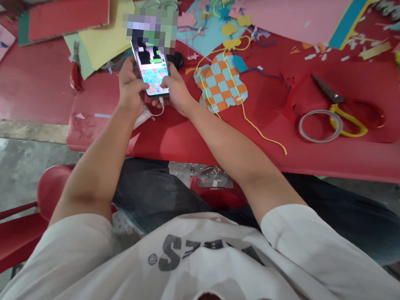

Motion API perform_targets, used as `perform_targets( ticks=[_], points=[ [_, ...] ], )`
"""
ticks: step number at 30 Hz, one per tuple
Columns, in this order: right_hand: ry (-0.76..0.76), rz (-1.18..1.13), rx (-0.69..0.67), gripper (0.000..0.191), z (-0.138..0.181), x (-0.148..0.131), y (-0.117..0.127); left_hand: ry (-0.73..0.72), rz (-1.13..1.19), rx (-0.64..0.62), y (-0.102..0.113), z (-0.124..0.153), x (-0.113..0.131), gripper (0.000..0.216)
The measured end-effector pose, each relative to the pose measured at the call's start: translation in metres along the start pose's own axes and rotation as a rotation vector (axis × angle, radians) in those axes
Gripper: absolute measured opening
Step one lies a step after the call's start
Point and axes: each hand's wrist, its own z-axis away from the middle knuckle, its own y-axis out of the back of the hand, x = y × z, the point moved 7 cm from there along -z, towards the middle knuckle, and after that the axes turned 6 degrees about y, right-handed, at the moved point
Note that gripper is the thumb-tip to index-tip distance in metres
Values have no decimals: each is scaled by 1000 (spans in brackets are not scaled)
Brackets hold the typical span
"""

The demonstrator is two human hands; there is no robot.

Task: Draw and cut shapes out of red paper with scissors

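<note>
A smartphone [151, 70] with a lit, colourful screen is held over the red table [222, 142], a white cable plugged into its lower end. My left hand [130, 86] wraps round its left side, thumb on the screen. My right hand [175, 91] grips the right side, thumb also touching the glass. Just right of my right hand lies a woven paper piece [222, 84] in orange and blue squares, with yellow string [255, 124] trailing from it.
Yellow-handled scissors [341, 109] and a tape ring [319, 126] lie at the right. Red pliers [76, 69], coloured paper sheets [101, 32], a pink sheet [294, 13] and paper scraps cover the far side. A red plastic chair [1, 234] stands at lower left.
</note>
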Motion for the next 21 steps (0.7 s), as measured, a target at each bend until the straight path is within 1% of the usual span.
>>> perform_targets(
  ticks=[4, 8, 11, 14, 17, 21],
  points=[
    [-6, -42, 0, 69, 0, 0, 0, -13, -1, 34, -1, 1, 1, 53],
    [-28, -102, -10, 52, 3, -1, 0, -36, 16, 62, -5, 2, 4, 55],
    [-26, -167, -26, 46, 6, -4, 0, -80, 41, 74, -6, 1, 8, 58],
    [-51, -188, -25, 48, 8, -6, 0, -111, 67, 84, -6, -1, 11, 64],
    [-66, -172, -22, 54, 8, -5, -1, -106, 59, 85, -6, -1, 12, 58],
    [-34, -150, 1, 65, 7, -5, 0, -88, 53, 74, -10, 2, 13, 52]
  ],
)
